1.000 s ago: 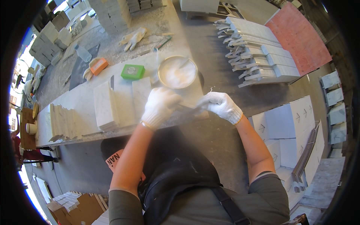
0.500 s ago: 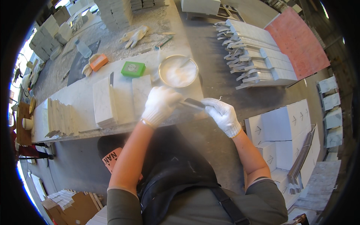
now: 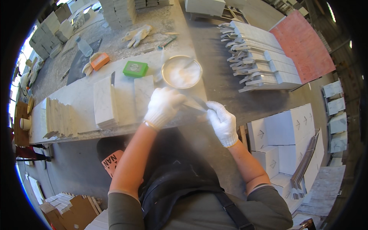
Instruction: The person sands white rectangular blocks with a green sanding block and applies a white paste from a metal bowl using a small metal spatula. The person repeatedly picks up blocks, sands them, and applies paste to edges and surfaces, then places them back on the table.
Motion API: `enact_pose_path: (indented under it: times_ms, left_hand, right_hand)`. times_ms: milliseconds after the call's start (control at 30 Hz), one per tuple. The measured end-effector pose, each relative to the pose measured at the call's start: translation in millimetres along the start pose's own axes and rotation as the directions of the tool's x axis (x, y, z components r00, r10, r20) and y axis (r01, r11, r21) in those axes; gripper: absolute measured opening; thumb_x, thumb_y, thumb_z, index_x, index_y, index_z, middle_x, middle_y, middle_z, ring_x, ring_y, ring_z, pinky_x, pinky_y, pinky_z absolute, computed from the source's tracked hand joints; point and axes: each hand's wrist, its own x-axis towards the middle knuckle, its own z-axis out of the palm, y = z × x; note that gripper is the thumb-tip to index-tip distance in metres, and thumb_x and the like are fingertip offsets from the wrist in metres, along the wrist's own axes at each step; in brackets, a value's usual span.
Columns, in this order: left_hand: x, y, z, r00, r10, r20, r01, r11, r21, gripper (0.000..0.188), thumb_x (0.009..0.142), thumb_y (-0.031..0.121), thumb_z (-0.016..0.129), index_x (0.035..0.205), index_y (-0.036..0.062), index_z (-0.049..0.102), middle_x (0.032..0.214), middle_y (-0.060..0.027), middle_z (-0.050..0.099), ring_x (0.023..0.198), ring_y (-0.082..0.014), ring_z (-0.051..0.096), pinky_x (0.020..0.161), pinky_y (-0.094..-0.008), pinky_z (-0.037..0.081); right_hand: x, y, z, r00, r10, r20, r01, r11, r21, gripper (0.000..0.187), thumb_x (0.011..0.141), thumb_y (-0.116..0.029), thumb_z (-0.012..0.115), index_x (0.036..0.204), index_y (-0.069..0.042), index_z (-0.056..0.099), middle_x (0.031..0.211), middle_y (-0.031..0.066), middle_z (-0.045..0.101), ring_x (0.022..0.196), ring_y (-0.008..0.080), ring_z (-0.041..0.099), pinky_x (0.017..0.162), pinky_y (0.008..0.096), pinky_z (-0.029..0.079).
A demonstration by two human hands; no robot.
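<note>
White knit gloves cover both hands, which are held close together just beyond the table's near edge. My left hand [image 3: 165, 106] is closed at one end of a thin, flat, blade-like strip [image 3: 196, 105]. At its other end my right hand [image 3: 223, 124] pinches with thumb and fingers. Part of the strip looks pale and part dark; whether it is one piece or two overlapping I cannot tell. Just beyond the hands stands a round metal bowl [image 3: 163, 73] of white material. A pale marble tile [image 3: 144, 90] lies left of the bowl, near my left hand.
On the table are a green box [image 3: 135, 69], an orange box [image 3: 100, 61], stacked marble tiles [image 3: 104, 100], a row of thin tiles [image 3: 59, 117], a bottle [image 3: 84, 48] and loose gloves [image 3: 137, 35]. White cartons [image 3: 283, 134] stand at right, below strapped white stacks [image 3: 264, 57].
The strip between the hands has turned, showing a paler face. My right hand has rotated and moved slightly left and down; my left hand has barely moved. The view has shifted slightly.
</note>
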Motion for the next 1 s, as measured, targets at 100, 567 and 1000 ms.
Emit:
enact_pose_path:
  times_ms: [100,567,1000]
  left_hand:
    - [1,0,0,0.999,0.024,-0.029,-0.024,1.000,-0.004,0.009,0.083,0.020,0.069,0.089,0.0212,0.076,0.083,-0.0054,0.071,0.083,-0.0307,0.068,0.073,-0.0458,0.049]
    - [0,0,2,0.998,0.023,-0.052,-0.024,1.000,-0.010,0.009,0.080,0.019,0.069,0.087,0.0208,0.075,0.082,-0.0064,0.071,0.082,-0.0317,0.068,0.071,-0.0467,0.050]
    - [-2,0,3,0.998,0.017,-0.057,-0.017,1.000,-0.008,0.010,0.082,0.018,0.067,0.088,0.0203,0.075,0.083,-0.0067,0.070,0.083,-0.0317,0.068,0.073,-0.0464,0.050]
  right_hand:
    - [0,-3,5,0.998,-0.051,-0.024,0.049,0.997,-0.053,0.025,0.098,-0.001,0.068,0.122,-0.004,0.073,0.099,0.0067,0.075,0.075,0.0081,0.068,0.068,0.0248,0.055]
    - [-4,-1,14,0.996,-0.050,-0.078,0.044,0.997,-0.070,0.025,0.098,-0.001,0.069,0.123,-0.004,0.072,0.110,0.0091,0.077,0.077,0.0098,0.069,0.068,0.0262,0.058]
    - [-7,-9,4,0.968,0.249,-0.027,-0.238,0.949,0.207,0.025,0.100,-0.003,0.067,0.125,-0.004,0.072,0.103,0.0044,0.074,0.077,0.0086,0.068,0.067,0.0247,0.057]
